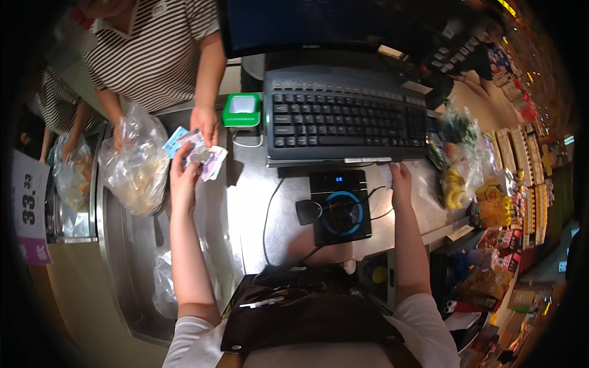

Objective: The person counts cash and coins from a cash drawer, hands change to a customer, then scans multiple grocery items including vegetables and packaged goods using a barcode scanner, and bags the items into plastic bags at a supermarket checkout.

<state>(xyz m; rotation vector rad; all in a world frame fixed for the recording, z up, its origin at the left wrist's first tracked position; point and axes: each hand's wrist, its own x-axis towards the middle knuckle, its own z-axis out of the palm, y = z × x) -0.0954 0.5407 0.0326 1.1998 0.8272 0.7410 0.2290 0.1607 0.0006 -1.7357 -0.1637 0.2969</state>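
Note:
My left hand (185, 170) is closed on several banknotes (210, 162) with coins (199, 153) on top, beside a blue card or slip (175, 141). Another person's hand (205, 123) touches the same notes from behind, so who bears the blue piece is unclear. My right hand (400, 181) pinches a small white paper slip (386, 176) at the front right of the black keyboard (347, 122). Between my arms, on the metal counter (253, 207), lies a black device (340, 234) with a blue ring and a lit display.
A person in a striped shirt (147, 55) stands across the counter, one hand at a clear plastic bag (138, 170). A green-framed device (241, 110) sits left of the keyboard, below a monitor (303, 25). Bagged bananas (453, 188) and packaged goods (494, 202) are at right.

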